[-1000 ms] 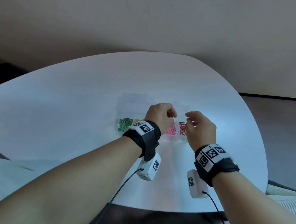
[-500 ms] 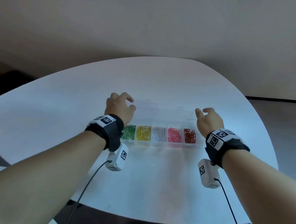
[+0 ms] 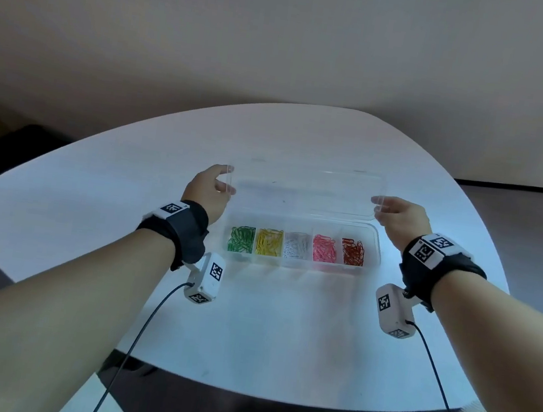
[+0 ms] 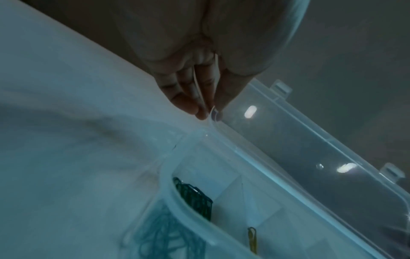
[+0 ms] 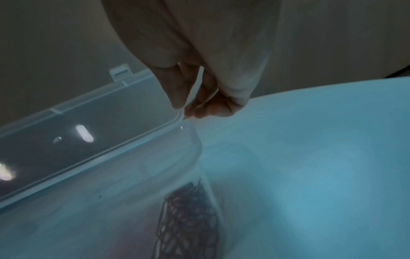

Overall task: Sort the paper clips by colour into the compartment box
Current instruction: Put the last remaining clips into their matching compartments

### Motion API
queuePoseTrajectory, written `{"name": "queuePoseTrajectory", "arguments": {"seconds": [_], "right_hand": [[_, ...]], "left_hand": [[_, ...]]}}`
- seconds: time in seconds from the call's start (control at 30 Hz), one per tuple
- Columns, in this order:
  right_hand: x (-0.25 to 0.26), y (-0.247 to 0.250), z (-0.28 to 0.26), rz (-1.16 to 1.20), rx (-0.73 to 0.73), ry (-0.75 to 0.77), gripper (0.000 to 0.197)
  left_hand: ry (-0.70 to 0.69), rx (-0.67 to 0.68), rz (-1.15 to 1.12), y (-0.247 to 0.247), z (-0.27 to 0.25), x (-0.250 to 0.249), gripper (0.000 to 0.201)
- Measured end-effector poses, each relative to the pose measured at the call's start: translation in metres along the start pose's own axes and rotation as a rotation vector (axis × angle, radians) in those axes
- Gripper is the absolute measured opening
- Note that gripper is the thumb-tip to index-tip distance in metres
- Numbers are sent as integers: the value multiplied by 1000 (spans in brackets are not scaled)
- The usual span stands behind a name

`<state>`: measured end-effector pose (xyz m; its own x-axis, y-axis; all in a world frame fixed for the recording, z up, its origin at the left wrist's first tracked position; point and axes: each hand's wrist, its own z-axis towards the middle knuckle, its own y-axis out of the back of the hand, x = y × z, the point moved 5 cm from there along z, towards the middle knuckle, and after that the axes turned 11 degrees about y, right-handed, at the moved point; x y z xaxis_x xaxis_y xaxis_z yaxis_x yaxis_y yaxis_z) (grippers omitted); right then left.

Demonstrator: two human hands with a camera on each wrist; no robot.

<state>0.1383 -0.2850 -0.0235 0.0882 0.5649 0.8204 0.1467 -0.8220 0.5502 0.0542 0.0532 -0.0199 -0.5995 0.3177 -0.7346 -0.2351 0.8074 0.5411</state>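
Observation:
A clear compartment box (image 3: 374,250) lies on the white table, its five compartments holding green (image 3: 241,239), yellow (image 3: 269,242), white (image 3: 297,246), pink (image 3: 325,248) and red (image 3: 353,252) paper clips. Its transparent lid (image 3: 306,189) stands raised behind the compartments. My left hand (image 3: 226,181) pinches the lid's left end and my right hand (image 3: 379,206) pinches its right end. In the left wrist view the left hand (image 4: 210,112) pinches the lid (image 4: 310,149) at its corner, above the green clips (image 4: 195,198). In the right wrist view the right hand (image 5: 184,112) pinches the lid (image 5: 88,133) above the red clips (image 5: 188,219).
The rounded white table (image 3: 281,328) reaches well past the box on all sides. A plain wall rises behind it, and dark floor shows at the far left and right. Cables hang from both wrist cameras toward the table's near edge.
My hands were together over the middle of the box, then moved apart to its two ends. They now hold the lid, which stands raised.

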Motion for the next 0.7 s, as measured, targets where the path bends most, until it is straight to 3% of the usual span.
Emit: {"name": "queuePoseTrajectory", "arguments": {"seconds": [0.1,0.23,0.3,0.5,0.6,0.7], "right_hand": [[4,11,-14,98,-94,1,50],[7,15,-38,356,-169,-31,28],[5,14,-48,372,-171,-30,30],[-7,11,-81,29,-83,27,37],[-8,3,-89,-210,52,70,37],[-7,-6,-93,-577,197,223,45]], "left_hand": [[-62,-9,-16,10,-17,-6,36],[-164,-16,81,20,-53,-14,29],[-180,-2,157,20,-69,-11,28],[-173,36,327,9,-93,12,22],[-206,97,483,-2,-93,23,28],[-280,104,665,-9,-91,25,34]]}}
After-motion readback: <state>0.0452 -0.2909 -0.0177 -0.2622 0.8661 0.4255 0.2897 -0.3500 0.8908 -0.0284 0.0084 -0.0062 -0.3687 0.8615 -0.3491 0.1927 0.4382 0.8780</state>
